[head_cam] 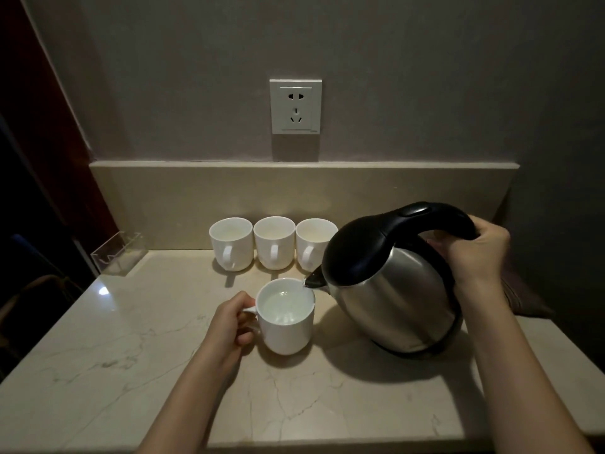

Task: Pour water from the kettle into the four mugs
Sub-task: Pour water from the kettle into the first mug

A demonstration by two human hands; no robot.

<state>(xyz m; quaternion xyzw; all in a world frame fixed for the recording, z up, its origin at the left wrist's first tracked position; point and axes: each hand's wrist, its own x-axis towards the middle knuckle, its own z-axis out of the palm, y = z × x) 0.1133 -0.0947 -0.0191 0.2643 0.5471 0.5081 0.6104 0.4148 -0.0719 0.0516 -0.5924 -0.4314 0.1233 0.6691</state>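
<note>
Head view: the right hand [474,253] grips the black handle of the steel kettle [393,283], tilted with its spout at the rim of a water-filled white mug [284,317] whose handle the left hand [229,322] clasps; three mugs [274,242] line the backsplash behind.

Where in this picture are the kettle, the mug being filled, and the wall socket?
kettle [402,286]: head view, on its steel body.
front mug [288,335]: head view, on its white outer wall below the rim.
wall socket [295,106]: head view, on the middle of its white faceplate.
</note>
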